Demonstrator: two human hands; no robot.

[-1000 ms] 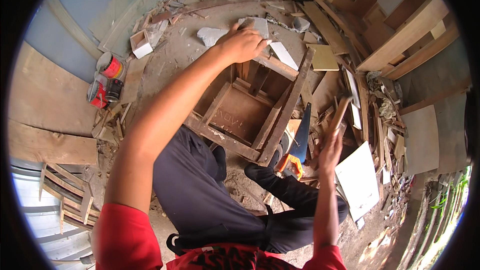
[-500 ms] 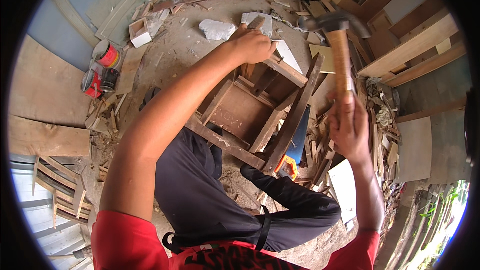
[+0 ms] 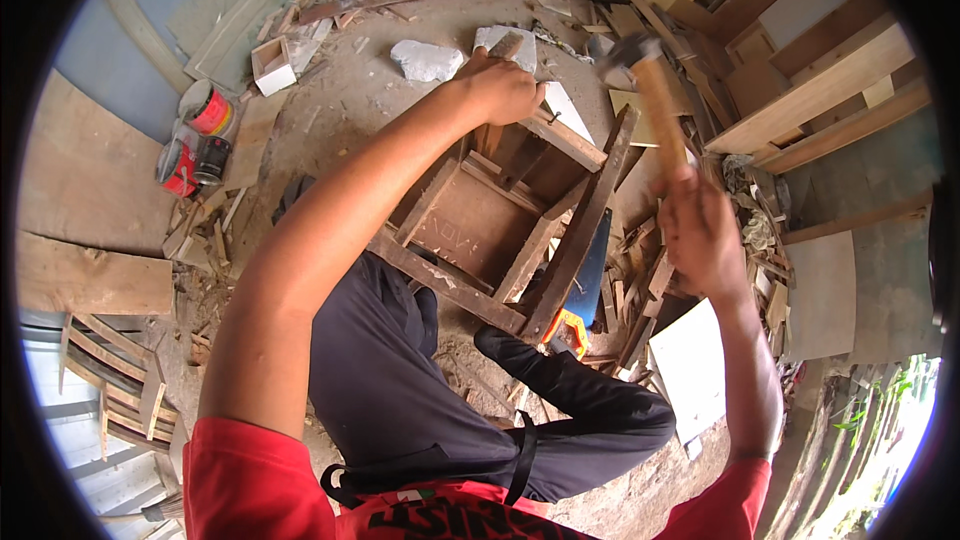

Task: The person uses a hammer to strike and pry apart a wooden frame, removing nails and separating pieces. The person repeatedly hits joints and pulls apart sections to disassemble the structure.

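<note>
A dark, worn wooden stool frame lies tipped over by my bent legs, its underside and braces showing. My left hand is closed round one of its legs at the far end, whose tip sticks out past my fingers. Just right of that hand, a nail seems to stand up from the rail. My right hand grips a claw hammer by its wooden handle. The hammer's dark head, slightly blurred, is raised to the right of the frame and apart from it.
A handsaw with a blue blade and orange handle lies right of the stool frame. Wood scraps and boards crowd the right side. Paint cans stand at left, white rocks lie beyond, and a white sheet lies near my right forearm.
The hammer has swung left, its head tilting toward the stool frame, and my right hand has shifted slightly up with it. My left hand keeps its hold on the leg.
</note>
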